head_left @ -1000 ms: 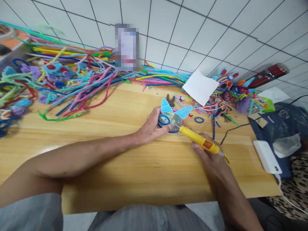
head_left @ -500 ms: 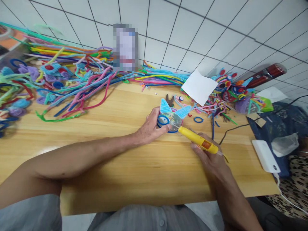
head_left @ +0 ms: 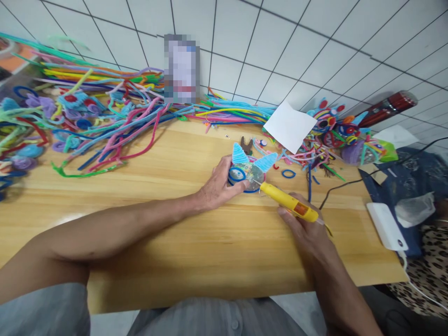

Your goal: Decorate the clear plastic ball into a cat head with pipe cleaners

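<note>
My left hand (head_left: 223, 183) is closed around the left side of a round, clear craft piece (head_left: 256, 175) with two light blue pipe-cleaner ears and a blue rim. A blue pipe-cleaner ring (head_left: 237, 174) lies on its left part. In my right hand (head_left: 304, 224) is a yellow hot glue gun (head_left: 287, 200), its nozzle pointing left at the craft piece's surface. Whether the tip touches it, I cannot tell. Just to the right on the table is another blue ring (head_left: 288, 174). Brown pliers or a similar forked thing (head_left: 246, 145) lie behind the ears.
Heaps of colourful pipe cleaners (head_left: 133, 121) cover the left and back of the table. White paper (head_left: 290, 127), decorated craft figures (head_left: 345, 130) and a dark red flask (head_left: 392, 108) are at the back right. A white power bank (head_left: 387, 227) with a cable lies at the right edge.
Almost nothing differs. Both hands, the craft piece and the glue gun keep nearly the same positions, with only a very slight shift of the view.
</note>
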A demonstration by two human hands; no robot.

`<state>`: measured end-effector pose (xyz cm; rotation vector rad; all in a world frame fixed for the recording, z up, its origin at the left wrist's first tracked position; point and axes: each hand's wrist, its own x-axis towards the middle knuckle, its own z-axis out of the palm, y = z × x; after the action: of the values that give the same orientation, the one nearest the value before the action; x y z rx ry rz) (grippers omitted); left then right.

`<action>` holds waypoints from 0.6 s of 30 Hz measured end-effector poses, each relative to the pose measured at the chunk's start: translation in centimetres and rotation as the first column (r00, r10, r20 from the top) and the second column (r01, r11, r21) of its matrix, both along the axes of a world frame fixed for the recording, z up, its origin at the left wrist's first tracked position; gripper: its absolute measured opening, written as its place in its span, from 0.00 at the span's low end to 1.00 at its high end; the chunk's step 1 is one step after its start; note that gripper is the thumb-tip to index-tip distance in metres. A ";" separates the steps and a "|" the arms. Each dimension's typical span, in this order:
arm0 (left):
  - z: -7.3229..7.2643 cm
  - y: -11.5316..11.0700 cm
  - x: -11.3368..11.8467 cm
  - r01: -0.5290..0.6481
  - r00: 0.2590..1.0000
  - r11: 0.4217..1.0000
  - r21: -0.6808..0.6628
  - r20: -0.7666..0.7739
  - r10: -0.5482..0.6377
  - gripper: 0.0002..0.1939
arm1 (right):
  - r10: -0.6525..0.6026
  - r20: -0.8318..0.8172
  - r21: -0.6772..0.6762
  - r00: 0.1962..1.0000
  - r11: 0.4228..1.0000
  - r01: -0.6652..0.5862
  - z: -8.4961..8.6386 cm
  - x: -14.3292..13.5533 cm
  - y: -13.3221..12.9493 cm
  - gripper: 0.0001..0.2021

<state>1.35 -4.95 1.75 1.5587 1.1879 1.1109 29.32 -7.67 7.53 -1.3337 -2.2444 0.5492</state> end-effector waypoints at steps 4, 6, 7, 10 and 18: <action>-0.1 0.0 0.0 -0.003 1.000 1.000 0.015 0.007 0.003 0.31 | 0.007 0.008 -0.002 1.000 1.000 -0.007 -0.1 0.1 0.0 0.04; -0.1 0.0 0.0 -0.005 1.000 1.000 0.015 0.008 0.005 0.31 | 0.020 0.002 -0.003 1.000 1.000 -0.020 -0.1 0.2 0.0 0.04; 0.0 0.0 0.0 -0.007 1.000 1.000 0.013 0.008 0.006 0.31 | 0.018 -0.001 -0.004 1.000 1.000 -0.018 -0.2 0.2 0.0 0.04; 0.1 0.0 0.1 -0.005 1.000 1.000 0.000 0.006 0.005 0.29 | -0.013 -0.005 -0.005 1.000 1.000 0.013 -0.2 0.2 0.0 0.05; 0.0 0.0 0.1 -0.018 1.000 1.000 0.001 -0.002 0.018 0.29 | -0.035 -0.021 -0.040 0.999 0.999 0.034 -0.2 0.2 -0.1 0.06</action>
<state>1.41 -4.93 1.71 1.5532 1.2048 1.1214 29.54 -7.77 7.38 -1.3772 -2.1995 0.5956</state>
